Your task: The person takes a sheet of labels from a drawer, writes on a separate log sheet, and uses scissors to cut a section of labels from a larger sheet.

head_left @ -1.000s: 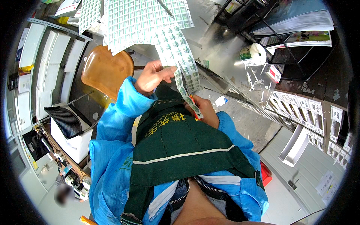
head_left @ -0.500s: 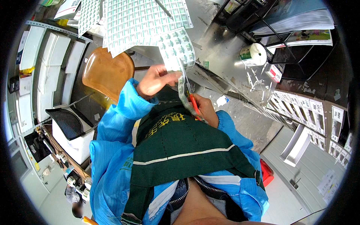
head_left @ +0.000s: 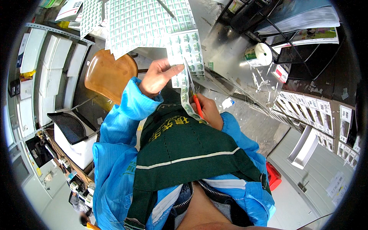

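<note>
My left hand pinches a small sheet of green-and-white labels between thumb and fingers. My right hand grips a pair of scissors with red-orange handles. The blades point up and away from me, and their tips meet the label sheet just right of my left thumb. A narrow strip of labels hangs from the sheet and curls down beside the scissors, over my dark green apron. Beyond my hands lies a stack of larger label sheets, with a thin dark tool on top.
A brown stool stands to the left. On the metal table to the right are a roll of labels, a red-and-white box, paper scraps and a black wire rack. Another person is partly visible at lower left.
The label sheet now lies flatter and shows more of its face. My left hand has shifted slightly up, and the hanging strip has swung to the left of the scissors.
</note>
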The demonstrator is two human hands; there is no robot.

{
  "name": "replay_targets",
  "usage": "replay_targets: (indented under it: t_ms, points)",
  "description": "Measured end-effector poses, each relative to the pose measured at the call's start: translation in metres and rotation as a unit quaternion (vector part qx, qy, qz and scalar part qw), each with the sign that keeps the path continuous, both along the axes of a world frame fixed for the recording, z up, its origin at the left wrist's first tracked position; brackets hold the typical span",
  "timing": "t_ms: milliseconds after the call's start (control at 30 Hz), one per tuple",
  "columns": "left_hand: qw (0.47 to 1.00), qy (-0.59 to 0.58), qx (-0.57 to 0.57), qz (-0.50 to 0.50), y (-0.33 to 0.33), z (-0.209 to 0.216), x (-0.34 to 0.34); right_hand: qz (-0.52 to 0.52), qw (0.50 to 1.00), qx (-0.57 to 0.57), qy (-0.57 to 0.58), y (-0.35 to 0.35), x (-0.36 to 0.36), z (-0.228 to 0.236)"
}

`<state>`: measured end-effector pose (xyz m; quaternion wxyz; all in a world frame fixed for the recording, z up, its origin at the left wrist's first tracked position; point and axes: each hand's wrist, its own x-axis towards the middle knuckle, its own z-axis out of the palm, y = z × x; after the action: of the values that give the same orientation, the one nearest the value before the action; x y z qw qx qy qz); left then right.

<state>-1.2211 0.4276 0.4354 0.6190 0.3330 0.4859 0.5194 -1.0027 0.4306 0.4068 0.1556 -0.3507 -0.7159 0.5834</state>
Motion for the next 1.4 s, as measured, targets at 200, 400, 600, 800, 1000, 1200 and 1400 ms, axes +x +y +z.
replay_targets:
  t_ms: [200, 400, 600, 800, 1000, 1200, 1400]
  points:
    - [1.0, -0.013, 0.004, -0.003, 0.0, -0.003, 0.003, -0.012, 1.0, -0.005, 0.013, -0.003, 0.0, 0.001]
    - [0.999, -0.028, -0.004, -0.019, -0.002, 0.008, 0.011, -0.032, 0.999, 0.011, 0.026, 0.003, -0.007, 0.006]
    - [0.999, -0.028, 0.013, -0.01, 0.0, 0.015, 0.011, -0.046, 0.997, -0.04, 0.047, 0.004, -0.007, 0.016]
    - [0.997, -0.058, 0.024, 0.049, 0.019, 0.023, 0.002, -0.036, 0.998, -0.04, 0.022, 0.013, -0.014, 0.033]
    - [0.996, -0.056, 0.045, 0.058, 0.034, 0.035, 0.001, -0.047, 0.994, 0.093, 0.019, 0.039, -0.032, 0.052]
    - [0.993, -0.069, 0.068, 0.065, 0.055, 0.051, -0.017, -0.062, 0.995, 0.071, 0.024, 0.058, -0.054, 0.072]
    - [0.993, -0.059, 0.073, 0.065, 0.082, 0.07, -0.045, -0.064, 0.989, 0.129, 0.041, 0.097, -0.086, 0.089]
